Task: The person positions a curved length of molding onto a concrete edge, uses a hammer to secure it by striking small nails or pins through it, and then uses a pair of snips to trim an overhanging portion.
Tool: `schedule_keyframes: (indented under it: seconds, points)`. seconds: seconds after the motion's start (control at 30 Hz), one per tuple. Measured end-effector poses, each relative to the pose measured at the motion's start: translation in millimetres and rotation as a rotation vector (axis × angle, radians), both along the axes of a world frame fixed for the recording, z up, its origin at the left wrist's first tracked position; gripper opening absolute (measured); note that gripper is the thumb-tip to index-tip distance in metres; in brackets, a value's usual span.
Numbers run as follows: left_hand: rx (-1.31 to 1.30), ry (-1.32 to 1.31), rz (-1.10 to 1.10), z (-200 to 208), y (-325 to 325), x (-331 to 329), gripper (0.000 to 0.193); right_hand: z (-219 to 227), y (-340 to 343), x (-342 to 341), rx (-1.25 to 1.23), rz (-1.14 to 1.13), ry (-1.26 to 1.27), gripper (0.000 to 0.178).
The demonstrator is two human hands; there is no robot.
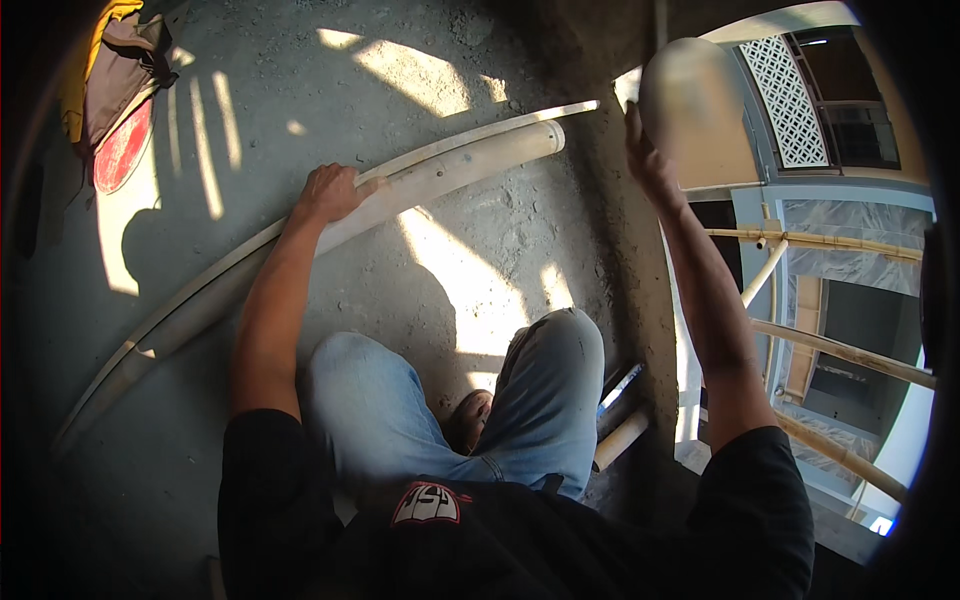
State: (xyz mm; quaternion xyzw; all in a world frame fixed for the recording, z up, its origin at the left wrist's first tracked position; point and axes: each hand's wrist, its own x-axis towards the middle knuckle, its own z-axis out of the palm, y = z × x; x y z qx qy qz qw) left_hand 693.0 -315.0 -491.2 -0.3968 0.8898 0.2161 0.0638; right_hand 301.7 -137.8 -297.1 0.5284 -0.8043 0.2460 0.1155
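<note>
A long, dusty, pale pipe (465,172) lies slantwise on the floor before my knees, and beside its far edge runs a narrow, light-coloured strip (480,133). My left hand (330,193) is closed over the strip, with the thumb side against the pipe. Raised at the upper right, my right hand (650,160) has its fingers curled beside the wall opening. A blurred oval patch covers the area next to its fingers, so I cannot make out what it holds.
A brown bag (122,75) with yellow cloth and a dusty red piece (125,148) lies at the far left. Short pipe pieces (622,440) sit by my right knee. A concrete ledge (650,300) borders the right side; bamboo poles (845,355) cross outside it.
</note>
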Motion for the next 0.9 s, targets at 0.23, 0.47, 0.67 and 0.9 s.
schedule_keyframes:
  seconds: [0.23, 0.47, 0.67, 0.9]
  points:
    - [0.057, -0.077, 0.02, 3.6, 12.2, 15.4, 0.072, 45.9, -32.3, 22.0, 0.216, 0.016, 0.021, 0.038]
    - [-0.042, 0.037, -0.007, -9.0, 7.8, 5.2, 0.068, -34.3, 36.3, -12.6, 0.659, -0.026, 0.099, 0.04]
    - [-0.085, 0.013, 0.027, -13.6, -1.5, 21.6, 0.065, 62.9, -46.5, -0.5, 0.151, -0.011, -0.021, 0.038]
    - [-0.002, -0.045, -0.019, -5.6, 9.5, 7.4, 0.066, -59.3, 41.8, -17.3, 0.795, -0.057, -0.085, 0.048]
